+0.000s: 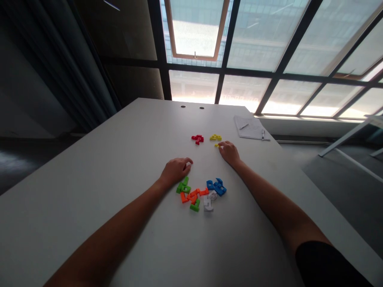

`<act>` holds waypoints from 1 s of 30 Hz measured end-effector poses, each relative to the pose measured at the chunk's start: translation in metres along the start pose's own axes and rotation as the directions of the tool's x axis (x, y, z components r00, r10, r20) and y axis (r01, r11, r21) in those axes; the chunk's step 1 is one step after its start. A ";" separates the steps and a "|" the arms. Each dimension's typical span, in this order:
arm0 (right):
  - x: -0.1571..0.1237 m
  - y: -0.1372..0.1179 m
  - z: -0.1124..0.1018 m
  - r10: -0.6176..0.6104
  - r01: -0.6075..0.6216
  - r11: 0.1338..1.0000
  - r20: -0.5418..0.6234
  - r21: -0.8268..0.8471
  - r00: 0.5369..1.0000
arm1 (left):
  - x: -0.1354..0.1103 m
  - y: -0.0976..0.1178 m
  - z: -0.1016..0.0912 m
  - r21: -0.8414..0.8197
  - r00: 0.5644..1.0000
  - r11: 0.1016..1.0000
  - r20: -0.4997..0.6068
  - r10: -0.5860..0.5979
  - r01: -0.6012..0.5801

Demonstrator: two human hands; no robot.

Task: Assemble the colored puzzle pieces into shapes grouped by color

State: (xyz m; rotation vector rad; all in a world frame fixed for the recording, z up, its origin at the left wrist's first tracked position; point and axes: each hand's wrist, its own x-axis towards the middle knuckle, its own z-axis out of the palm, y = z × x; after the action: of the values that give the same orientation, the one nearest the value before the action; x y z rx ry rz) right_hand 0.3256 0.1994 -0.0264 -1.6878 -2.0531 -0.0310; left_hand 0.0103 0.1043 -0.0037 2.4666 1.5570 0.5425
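My right hand (229, 152) reaches across the white table, its fingertips pinched on a small yellow plastic piece (217, 145). Just beyond it lies a group of yellow pieces (215, 137), with red pieces (198, 138) to their left. My left hand (176, 169) rests on the tabletop with fingers loosely bent, thumb and forefinger apart, holding nothing. Close below it are green pieces (183, 185). Orange pieces (194, 195), another green piece (195, 205), white pieces (208, 204) and blue pieces (219, 187) form a mixed cluster nearer to me.
On the table's far right lie white paper sheets (253, 126) with a pen (244, 126) and another pen (263, 134). Two round holes (183, 106) are set by the far edge of the table (134, 131). Windows stand behind, a dark curtain (60, 52) at left.
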 end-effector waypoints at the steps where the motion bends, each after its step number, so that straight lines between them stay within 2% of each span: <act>1: 0.006 -0.001 0.002 0.014 -0.014 1.000 0.002 -0.017 1.000 | 0.000 0.000 0.000 -0.003 1.000 1.000 0.002 0.003 -0.003; 7: 0.026 -0.007 0.012 0.049 -0.048 0.996 0.007 -0.070 0.999 | 0.000 0.000 -0.001 -0.012 1.000 1.000 0.006 0.007 -0.007; 21: 0.034 -0.008 0.018 0.139 -0.142 0.982 -0.030 -0.122 0.990 | 0.000 0.000 0.002 -0.007 1.000 1.000 0.004 -0.006 0.007; 30: 0.032 -0.008 0.018 0.094 -0.097 0.988 -0.029 -0.123 0.995 | -0.001 0.001 0.001 0.003 1.000 1.000 0.007 -0.004 0.004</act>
State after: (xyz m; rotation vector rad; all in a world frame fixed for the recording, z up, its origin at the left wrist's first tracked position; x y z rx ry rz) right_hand 0.3081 0.2328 -0.0280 -1.8504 -1.9873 -0.1483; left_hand 0.0111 0.1036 -0.0049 2.4643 1.5614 0.5298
